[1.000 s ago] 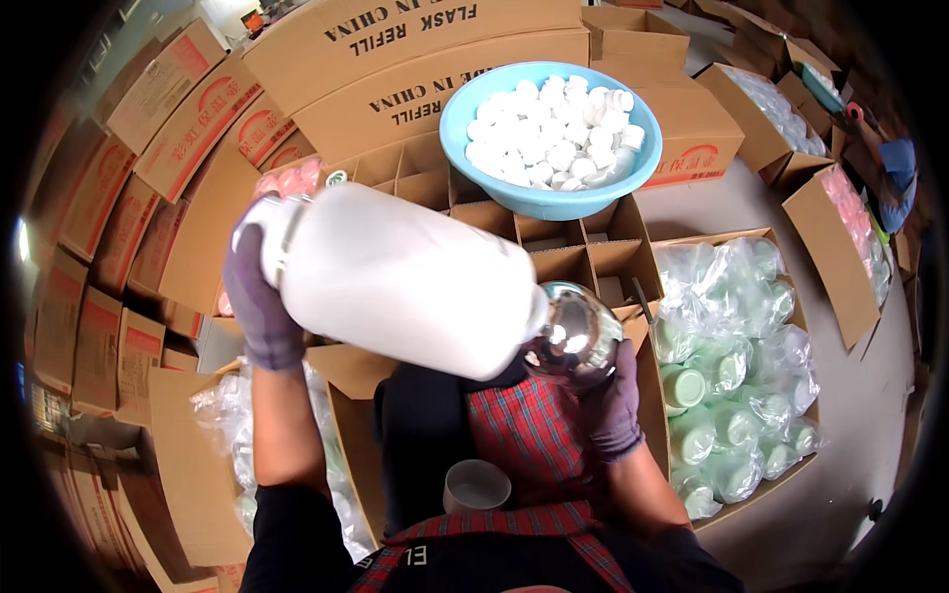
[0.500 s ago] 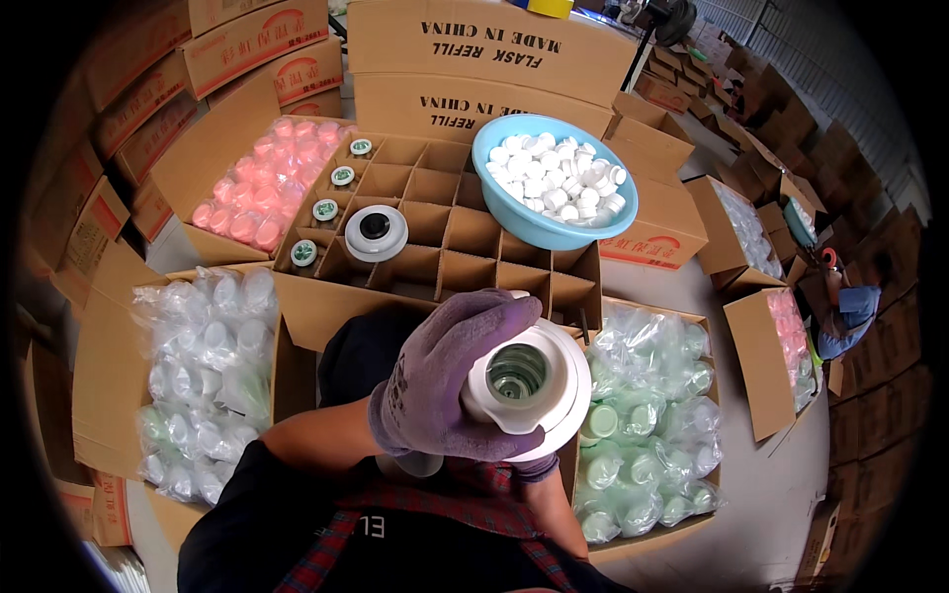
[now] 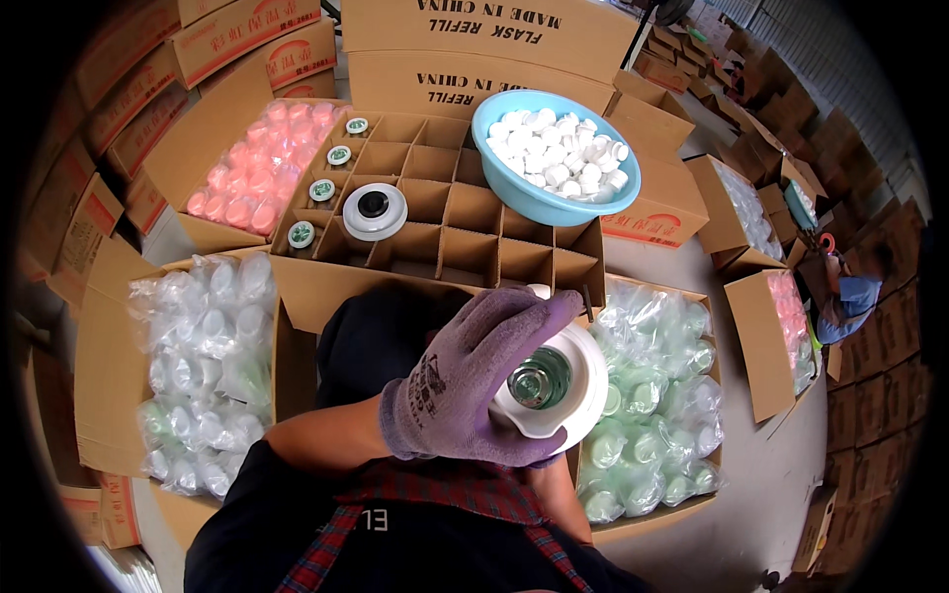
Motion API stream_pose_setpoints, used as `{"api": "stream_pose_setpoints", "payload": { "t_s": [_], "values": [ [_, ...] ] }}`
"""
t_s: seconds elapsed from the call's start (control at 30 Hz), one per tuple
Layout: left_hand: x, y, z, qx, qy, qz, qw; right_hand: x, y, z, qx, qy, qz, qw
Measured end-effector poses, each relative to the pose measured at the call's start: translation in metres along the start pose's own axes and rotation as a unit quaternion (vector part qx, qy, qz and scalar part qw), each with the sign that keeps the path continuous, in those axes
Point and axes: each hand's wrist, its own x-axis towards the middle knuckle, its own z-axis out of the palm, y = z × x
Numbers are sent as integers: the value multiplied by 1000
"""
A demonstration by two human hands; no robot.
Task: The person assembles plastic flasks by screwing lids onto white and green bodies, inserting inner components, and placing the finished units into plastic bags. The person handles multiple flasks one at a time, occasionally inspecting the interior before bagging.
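Observation:
A white vacuum flask [image 3: 590,381] is upright in front of my body, its open mouth facing up. The shiny glass liner [image 3: 539,380] shows inside the round opening. In a grey-purple work glove, my left hand [image 3: 474,371] wraps round the flask's collar from the left, thumb on the near side and fingers on the far side. My right forearm comes up beneath the flask; the right hand itself is hidden under it, so its fingers cannot be seen. A divided carton [image 3: 415,212] stands just beyond, holding a white flask with a black stopper [image 3: 374,205].
Several white-and-green caps [image 3: 321,190] line the carton's left column. A blue basin [image 3: 563,210] of white stoppers [image 3: 573,153] rests on its far right. Open boxes hold bagged pink cups [image 3: 262,163], clear cups [image 3: 213,366] and green cups [image 3: 643,445]. Another person [image 3: 850,301] is at far right.
The flask and my left hand have shifted a little to the right and up. My left hand keeps its hold on the collar. The whole view has tilted slightly.

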Motion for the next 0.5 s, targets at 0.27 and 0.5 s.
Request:
{"api": "stream_pose_setpoints", "payload": {
  "t_s": [0.27,0.5],
  "values": [
    [-16,-23,-1,-18,-13,-42,999,-32,-12,-20,464,37,68,882],
    [-15,-11,12,-32,-38,-23,998,-45,18,-39,280,31,75,957]
  ]
}}
